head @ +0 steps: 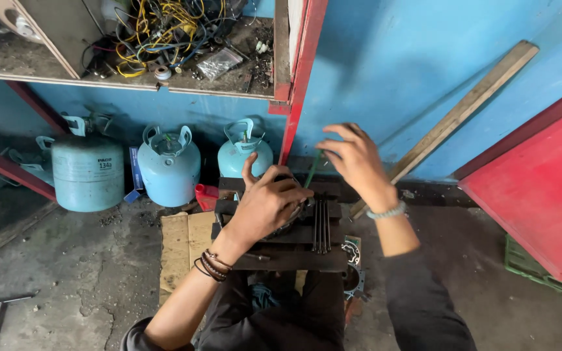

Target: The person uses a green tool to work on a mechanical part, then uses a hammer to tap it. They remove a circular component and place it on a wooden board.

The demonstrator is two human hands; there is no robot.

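Closest to the camera are the person's knees in dark trousers (281,325), tucked right under a small dark metal block (294,240) sitting low on the floor, some kind of slotted machine part on a stand. Both forearms reach out over it.

The left hand (268,205) is planted on top of the block, fingers curled down and closed over a part I can't really make out because the hand covers it. Thumb sticks up toward the wall. There's a stack of dark bracelets (211,265) on that wrist.

The right hand (352,159) is raised just above and behind the block's far edge, fingers pinched together on the top of a thin green rod (312,170). The rod slants down from the fingertips toward the left hand and its lower end disappears right by those knuckles. Pale bead bracelet (386,211) on the right wrist.

Just right of the left hand, a few thin dark rods (321,226) lie side by side on the block, touching each other. A gasket-looking metal piece (351,252) peeks out at the block's right edge.

Further out: flat cardboard (180,250) on the concrete floor to the left, a small red container (206,195) behind it, then three light blue gas cylinders (168,166) lined up against the blue wall. Above them a grimy shelf (222,83) with a tangle of yellow and black wires (160,26). A wooden plank (463,110) leans on the wall to the right, beside a red panel (541,188).
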